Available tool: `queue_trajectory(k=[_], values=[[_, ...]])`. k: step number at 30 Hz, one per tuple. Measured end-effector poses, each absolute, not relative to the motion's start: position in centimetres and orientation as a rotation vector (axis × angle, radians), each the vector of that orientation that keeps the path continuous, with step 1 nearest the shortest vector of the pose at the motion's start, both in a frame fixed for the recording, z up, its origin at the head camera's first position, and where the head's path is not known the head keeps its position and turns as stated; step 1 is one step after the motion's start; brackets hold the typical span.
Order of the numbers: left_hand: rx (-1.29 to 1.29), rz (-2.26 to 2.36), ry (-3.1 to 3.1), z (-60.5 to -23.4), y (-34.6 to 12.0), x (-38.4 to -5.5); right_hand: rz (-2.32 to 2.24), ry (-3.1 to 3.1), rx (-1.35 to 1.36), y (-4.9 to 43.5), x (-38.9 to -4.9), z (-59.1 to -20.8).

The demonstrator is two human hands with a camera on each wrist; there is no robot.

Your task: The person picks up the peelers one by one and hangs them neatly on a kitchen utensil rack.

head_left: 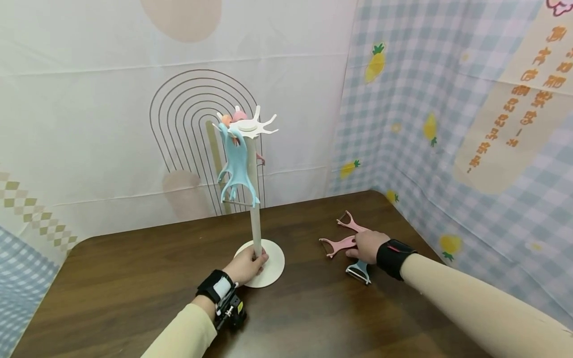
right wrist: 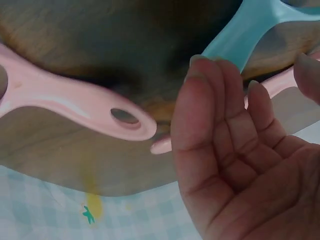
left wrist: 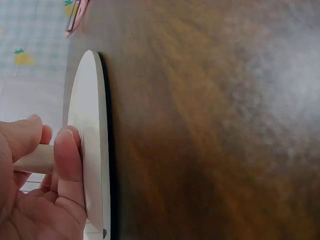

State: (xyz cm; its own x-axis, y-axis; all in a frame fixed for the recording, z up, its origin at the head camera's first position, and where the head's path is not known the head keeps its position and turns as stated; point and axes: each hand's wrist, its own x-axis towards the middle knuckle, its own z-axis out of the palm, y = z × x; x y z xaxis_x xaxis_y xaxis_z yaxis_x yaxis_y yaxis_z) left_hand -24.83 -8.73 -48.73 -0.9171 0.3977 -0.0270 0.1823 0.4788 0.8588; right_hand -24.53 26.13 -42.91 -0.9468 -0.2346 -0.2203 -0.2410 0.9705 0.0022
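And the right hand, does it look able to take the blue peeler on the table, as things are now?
Probably yes. The right hand is close to the blue peeler, its thumb and fingers are apart, and neither pink peeler seems to cover the handle.

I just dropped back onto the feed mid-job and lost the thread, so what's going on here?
A person's left grip holds a white, round-based stand low down. The right grip is at two pink Y-shaped peelers and a light blue, wide-headed peeler on the dark brown wooden table, not closed round any; whether it touches them is unclear. Another light blue peeler hangs from the stand's top.
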Motion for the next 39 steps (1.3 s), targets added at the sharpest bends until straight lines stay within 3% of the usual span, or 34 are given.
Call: queue_trajectory(k=[16,25,39], values=[[0.487,1.397,2.515,-48.8,-9.0,-24.7,-0.003,2.916,-0.399,25.4,-24.2,-44.6],[0.502,1.418,2.504,-49.1,-8.7,-24.8,-0.046,2.968,-0.627,25.3,-22.8,-44.4],[0.511,1.431,2.500,-49.6,-8.7,-25.1,0.061,3.019,-0.412,24.6,-21.7,-44.6]])
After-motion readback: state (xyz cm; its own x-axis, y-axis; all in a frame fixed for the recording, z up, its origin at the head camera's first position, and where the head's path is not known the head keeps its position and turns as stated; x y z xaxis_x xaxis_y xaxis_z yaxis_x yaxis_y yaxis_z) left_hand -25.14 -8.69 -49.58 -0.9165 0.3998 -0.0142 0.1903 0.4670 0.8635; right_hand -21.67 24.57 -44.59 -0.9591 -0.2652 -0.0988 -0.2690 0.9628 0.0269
